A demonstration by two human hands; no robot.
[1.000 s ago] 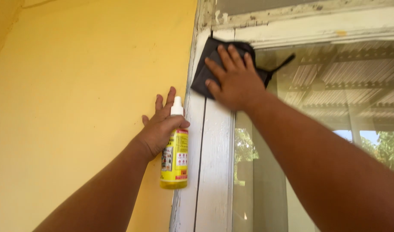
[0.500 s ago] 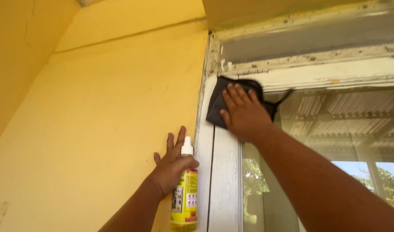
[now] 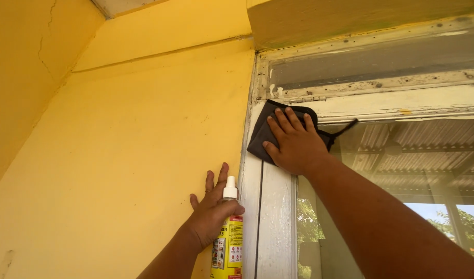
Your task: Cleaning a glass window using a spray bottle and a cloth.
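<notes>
Dark cloth (image 3: 261,135) lower in view than before

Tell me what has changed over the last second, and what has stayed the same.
The view tilted upward: the hands, cloth and bottle sit lower in the picture, and the ceiling corner and upper pane now show. Nothing was taken up or let go. The right hand still presses the dark cloth flat on the top corner of the white window frame. The left hand still pins the yellow spray bottle against the yellow wall.

White window frame (image 3: 270,217), paint peeling, beside yellow wall (image 3: 144,155); dark cloth (image 3: 260,137) pressed flat against frame's upper corner.
</notes>
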